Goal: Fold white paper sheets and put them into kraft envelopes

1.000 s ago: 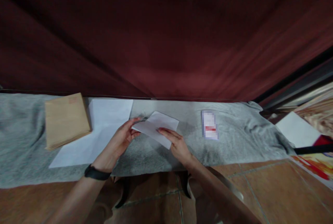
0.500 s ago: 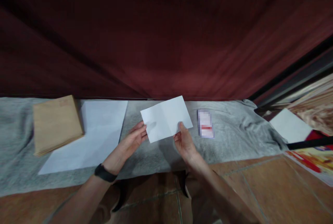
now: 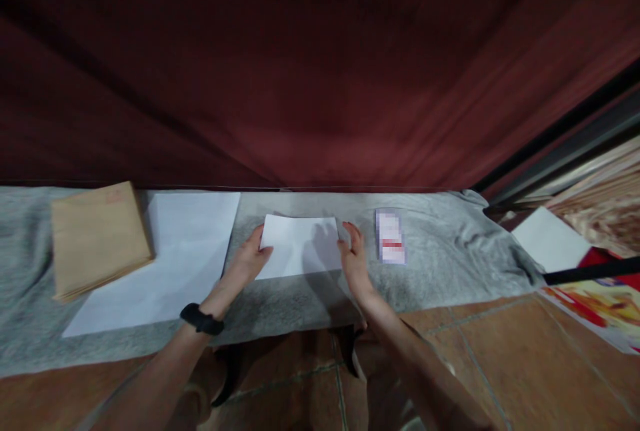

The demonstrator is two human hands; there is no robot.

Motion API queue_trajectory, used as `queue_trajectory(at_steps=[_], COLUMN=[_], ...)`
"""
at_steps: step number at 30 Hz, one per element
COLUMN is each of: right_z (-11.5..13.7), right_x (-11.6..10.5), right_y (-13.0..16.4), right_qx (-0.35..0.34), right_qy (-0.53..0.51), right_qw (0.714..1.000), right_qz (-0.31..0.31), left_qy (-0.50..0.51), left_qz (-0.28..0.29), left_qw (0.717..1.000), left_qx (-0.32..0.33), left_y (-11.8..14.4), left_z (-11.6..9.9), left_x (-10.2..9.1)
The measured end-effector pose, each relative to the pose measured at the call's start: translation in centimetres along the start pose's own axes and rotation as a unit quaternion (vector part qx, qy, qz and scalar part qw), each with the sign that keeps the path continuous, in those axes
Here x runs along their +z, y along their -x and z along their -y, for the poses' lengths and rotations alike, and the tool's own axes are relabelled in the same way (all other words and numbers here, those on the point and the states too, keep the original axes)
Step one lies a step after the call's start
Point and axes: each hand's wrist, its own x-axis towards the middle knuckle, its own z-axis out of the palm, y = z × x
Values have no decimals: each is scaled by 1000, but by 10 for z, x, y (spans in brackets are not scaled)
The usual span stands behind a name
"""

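Note:
A white sheet of folded paper point(image 3: 295, 247) lies level on or just above the grey cloth in front of me, its long side running left to right. My left hand point(image 3: 249, 259) grips its left edge, with the thumb on top and the fingers partly hidden behind the edge. At the right edge is my right hand point(image 3: 354, 261), its thumb close to or touching the paper and its fingers apart and curved. A shadow of the right arm falls across the sheet.
Brown envelopes point(image 3: 100, 237) are stacked at the left, partly over large white sheets point(image 3: 195, 244). A small blurred packet with a red stripe point(image 3: 391, 236) lies right of my hands on the grey cloth point(image 3: 440, 244). A dark red curtain point(image 3: 310, 84) hangs behind.
The paper has come down and turned from tilted to level, and its fold line no longer shows. My left hand has moved onto its left edge; my right fingers have spread at the right edge.

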Motion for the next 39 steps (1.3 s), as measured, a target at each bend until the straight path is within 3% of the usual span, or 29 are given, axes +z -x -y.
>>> queue_trajectory(at_steps=[2, 5, 9, 13, 17, 19, 25, 30, 33, 36, 39], right_z=[10, 26, 35, 34, 31, 28, 21, 21, 21, 18, 12], right_x=[8, 21, 26, 23, 23, 24, 18, 13, 11, 11, 9], right_y=[3, 13, 22, 22, 23, 24, 23, 21, 21, 20, 18], right_qx=[-76, -162, -226, -240, -243, -246, -244, -244, -249, -249, -241], right_qy=[83, 199, 301, 333, 332, 328, 337, 352, 354, 358, 374], right_qw=[991, 951, 895, 881, 882, 885, 888, 880, 876, 874, 871], right_qz=[71, 175, 239, 237, 231, 220, 197, 205, 214, 214, 207], left_qy=[-64, -104, -157, -238, -348, -366, -273, -219, -216, -276, -399], left_qz=[-12, -11, -35, -52, -57, -46, -46, 52, 80, 75, 64], left_qw=[997, 993, 986, 964, 920, 913, 934, 939, 933, 912, 863], left_qx=[30, 49, 50, 107, 170, 175, 228, 260, 276, 293, 303], left_y=[-1, -1, 8, 25, 38, 43, 49, 44, 39, 38, 40], left_z=[-2, -5, -8, -10, -4, 0, 5, 12, 19, 24, 23], left_x=[0, 3, 11, 22, 32, 37, 46, 51, 54, 56, 56])
